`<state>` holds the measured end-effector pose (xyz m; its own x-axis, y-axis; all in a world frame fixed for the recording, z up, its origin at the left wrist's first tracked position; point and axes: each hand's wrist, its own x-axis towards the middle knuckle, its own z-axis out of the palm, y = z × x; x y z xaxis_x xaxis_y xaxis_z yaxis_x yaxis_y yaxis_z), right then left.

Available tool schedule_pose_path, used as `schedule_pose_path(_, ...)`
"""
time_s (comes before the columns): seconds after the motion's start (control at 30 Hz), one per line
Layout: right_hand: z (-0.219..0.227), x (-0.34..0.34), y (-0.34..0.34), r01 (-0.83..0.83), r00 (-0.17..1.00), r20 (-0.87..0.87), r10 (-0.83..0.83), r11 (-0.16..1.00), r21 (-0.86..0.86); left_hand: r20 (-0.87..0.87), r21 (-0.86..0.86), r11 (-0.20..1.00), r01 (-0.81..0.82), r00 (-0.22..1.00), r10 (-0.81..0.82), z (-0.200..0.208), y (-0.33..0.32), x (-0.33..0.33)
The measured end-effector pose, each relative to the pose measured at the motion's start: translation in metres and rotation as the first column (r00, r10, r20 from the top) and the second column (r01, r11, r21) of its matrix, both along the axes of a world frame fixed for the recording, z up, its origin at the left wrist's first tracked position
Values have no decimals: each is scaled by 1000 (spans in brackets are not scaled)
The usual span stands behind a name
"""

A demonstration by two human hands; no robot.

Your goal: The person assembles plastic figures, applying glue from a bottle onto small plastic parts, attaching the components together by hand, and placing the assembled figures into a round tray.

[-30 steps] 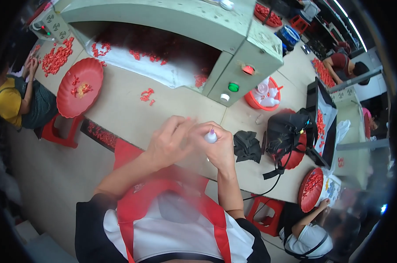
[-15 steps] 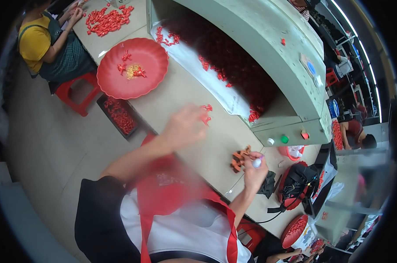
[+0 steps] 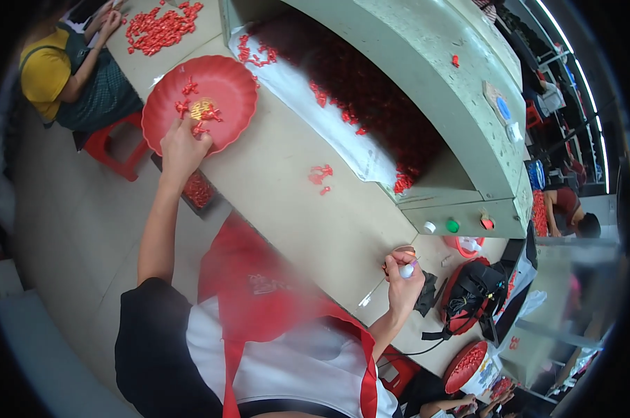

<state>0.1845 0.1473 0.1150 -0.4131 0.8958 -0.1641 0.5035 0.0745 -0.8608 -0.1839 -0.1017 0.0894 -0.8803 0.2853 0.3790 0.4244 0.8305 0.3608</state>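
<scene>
My left hand reaches over the near rim of a scalloped red plate. Its fingertips are closed on a small red figure at the plate's inner surface. Several similar red figures lie in the plate around a gold mark. On the right, my right hand is closed around a small white bottle-like thing with a purple part. Just beyond those fingers a brown-orange piece shows, mostly hidden; whether it is held I cannot tell.
Red pieces lie mid-table. A pale green machine with a dark opening and buttons stands behind. A black bag and cable lie right. A dark bin of red pieces sits below the table edge. Another person works far left.
My left hand has moved left from mid-table to the plate, where one more red figure now shows. My right hand stays near its place; the brown-orange piece is now more hidden.
</scene>
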Motion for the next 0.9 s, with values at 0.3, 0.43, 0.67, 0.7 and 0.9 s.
schedule_pose_path(0.3,-10,6,4,-23,999,40,21,999,30,122,-151,988,-23,992,42,1,6,-19)
schedule_pose_path(0.43,-13,8,2,-5,999,50,3,1000,21,60,-149,988,-26,998,35,-1,8,-22)
schedule_pose_path(0.67,-11,7,0,1,999,36,-2,999,33,106,-273,962,-1,994,31,-1,8,-24)
schedule_pose_path(0.7,-10,7,0,4,999,34,-5,999,33,89,-306,952,5,996,23,0,9,-23)
schedule_pose_path(0.9,-11,11,0,-19,999,37,17,998,64,154,-346,938,12,987,45,31,18,-29)
